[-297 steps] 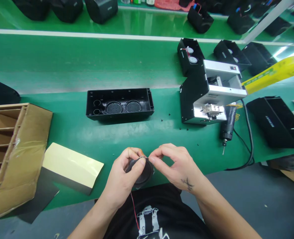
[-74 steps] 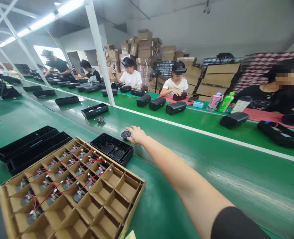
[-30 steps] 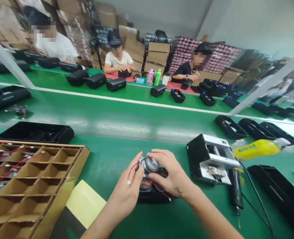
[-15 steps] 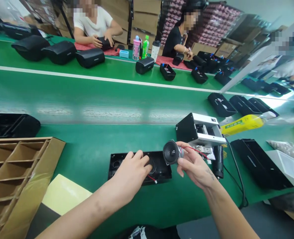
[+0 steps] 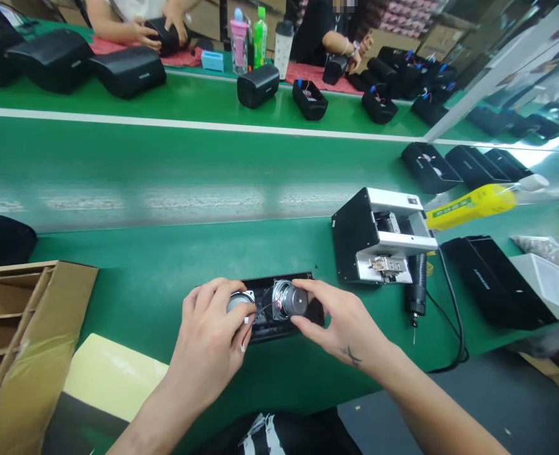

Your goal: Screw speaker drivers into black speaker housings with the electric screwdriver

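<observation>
A black speaker housing lies lengthwise on the green bench below my hands. My right hand has its thumb and fingers around the magnet of a speaker driver, which sits magnet-up at the right part of the housing. Over the left end is my left hand, its fingers closed at a second speaker driver, mostly covered by them. Thin wires run between the drivers, and a small white connector shows by my left fingertips.
Right of the housing stand a black-and-silver screw feeder and an electric screwdriver with a cable. At left are a divided cardboard box and yellow paper. Across the belt, two people sit among black speaker cases.
My right hand has brought its driver left and down onto the housing, turned magnet-up. My left hand has shifted left and closed on the other driver. The view has tilted downward.
</observation>
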`<state>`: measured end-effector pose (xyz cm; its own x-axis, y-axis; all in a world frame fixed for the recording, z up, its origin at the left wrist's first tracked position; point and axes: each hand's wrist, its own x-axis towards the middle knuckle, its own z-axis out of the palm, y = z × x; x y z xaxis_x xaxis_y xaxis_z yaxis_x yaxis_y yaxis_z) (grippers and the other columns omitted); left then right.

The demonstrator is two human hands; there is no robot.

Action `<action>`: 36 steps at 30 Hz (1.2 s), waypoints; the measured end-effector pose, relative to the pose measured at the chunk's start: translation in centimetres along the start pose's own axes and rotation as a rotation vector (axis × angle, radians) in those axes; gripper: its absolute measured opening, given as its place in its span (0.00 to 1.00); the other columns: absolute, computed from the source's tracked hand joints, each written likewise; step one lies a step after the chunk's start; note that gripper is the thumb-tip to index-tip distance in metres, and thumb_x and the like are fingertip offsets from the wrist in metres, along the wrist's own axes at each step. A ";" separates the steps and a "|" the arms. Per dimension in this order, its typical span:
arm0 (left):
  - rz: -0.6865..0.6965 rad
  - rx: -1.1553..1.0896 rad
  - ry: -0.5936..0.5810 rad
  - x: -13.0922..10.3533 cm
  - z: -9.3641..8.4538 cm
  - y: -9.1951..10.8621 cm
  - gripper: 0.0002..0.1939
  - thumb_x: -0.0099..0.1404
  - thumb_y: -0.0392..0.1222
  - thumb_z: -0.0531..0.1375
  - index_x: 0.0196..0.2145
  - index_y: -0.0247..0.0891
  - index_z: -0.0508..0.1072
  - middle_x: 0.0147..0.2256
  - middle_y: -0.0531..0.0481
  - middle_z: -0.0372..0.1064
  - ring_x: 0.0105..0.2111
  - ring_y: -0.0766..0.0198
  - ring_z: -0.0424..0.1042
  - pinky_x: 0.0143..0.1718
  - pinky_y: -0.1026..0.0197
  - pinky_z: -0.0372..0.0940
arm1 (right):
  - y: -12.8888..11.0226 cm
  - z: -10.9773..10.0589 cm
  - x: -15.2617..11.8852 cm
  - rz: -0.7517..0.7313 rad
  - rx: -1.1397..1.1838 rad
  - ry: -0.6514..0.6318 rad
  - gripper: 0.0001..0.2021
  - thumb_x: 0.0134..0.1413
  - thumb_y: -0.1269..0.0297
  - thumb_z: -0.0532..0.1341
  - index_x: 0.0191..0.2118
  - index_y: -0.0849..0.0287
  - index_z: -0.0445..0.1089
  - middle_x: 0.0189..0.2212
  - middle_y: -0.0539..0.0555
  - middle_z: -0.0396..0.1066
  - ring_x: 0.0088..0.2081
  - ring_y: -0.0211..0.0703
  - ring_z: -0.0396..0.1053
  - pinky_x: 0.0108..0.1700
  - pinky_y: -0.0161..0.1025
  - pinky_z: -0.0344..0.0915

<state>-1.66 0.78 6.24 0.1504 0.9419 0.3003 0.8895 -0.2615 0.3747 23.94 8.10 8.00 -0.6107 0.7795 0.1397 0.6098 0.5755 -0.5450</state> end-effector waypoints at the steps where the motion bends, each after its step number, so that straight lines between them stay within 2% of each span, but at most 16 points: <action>1: -0.012 -0.003 0.024 -0.3 0.1 -0.1 0.09 0.73 0.30 0.60 0.43 0.41 0.78 0.53 0.41 0.75 0.56 0.45 0.69 0.56 0.40 0.62 | -0.1 0.2 0.1 -0.036 -0.040 -0.012 0.21 0.69 0.64 0.66 0.63 0.62 0.71 0.53 0.60 0.81 0.49 0.53 0.80 0.50 0.49 0.78; 3: -0.025 -0.011 0.038 -0.6 0.1 -0.2 0.08 0.73 0.30 0.61 0.42 0.42 0.78 0.53 0.41 0.75 0.57 0.45 0.70 0.58 0.38 0.62 | -0.4 0.3 0.6 -0.107 -0.123 -0.053 0.19 0.70 0.64 0.66 0.62 0.63 0.72 0.56 0.62 0.79 0.52 0.57 0.78 0.50 0.53 0.74; 7: -0.008 -0.009 0.049 -0.5 0.1 -0.4 0.07 0.73 0.32 0.63 0.42 0.42 0.79 0.53 0.41 0.76 0.57 0.44 0.72 0.58 0.36 0.64 | -0.8 0.4 1.8 -0.222 -0.275 -0.159 0.19 0.69 0.65 0.68 0.60 0.66 0.74 0.53 0.61 0.81 0.47 0.57 0.77 0.44 0.52 0.64; 12: -0.002 -0.013 0.069 -0.6 0.2 -0.5 0.06 0.72 0.32 0.64 0.41 0.41 0.80 0.56 0.38 0.75 0.61 0.39 0.69 0.57 0.36 0.64 | -0.6 1.0 2.7 -0.235 -0.341 -0.198 0.20 0.68 0.63 0.70 0.60 0.67 0.75 0.50 0.61 0.82 0.47 0.55 0.77 0.45 0.51 0.57; 19: -0.012 -0.004 0.066 -0.8 0.6 -0.4 0.06 0.71 0.33 0.65 0.42 0.43 0.81 0.55 0.40 0.76 0.61 0.38 0.70 0.58 0.34 0.62 | -0.5 1.8 2.4 -0.198 -0.354 -0.182 0.19 0.68 0.62 0.71 0.60 0.64 0.76 0.51 0.57 0.82 0.47 0.52 0.76 0.46 0.50 0.57; 36: 0.001 -0.005 0.081 -0.7 0.7 -0.4 0.06 0.72 0.32 0.64 0.43 0.41 0.79 0.55 0.40 0.76 0.61 0.39 0.69 0.57 0.36 0.64 | -0.5 1.9 2.3 -0.180 -0.345 -0.157 0.19 0.69 0.61 0.71 0.60 0.63 0.77 0.52 0.57 0.82 0.46 0.52 0.75 0.45 0.50 0.57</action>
<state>-1.81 0.40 5.22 0.1157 0.9214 0.3709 0.8872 -0.2637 0.3785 21.30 9.10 7.04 -0.7765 0.6268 0.0652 0.6033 0.7693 -0.2103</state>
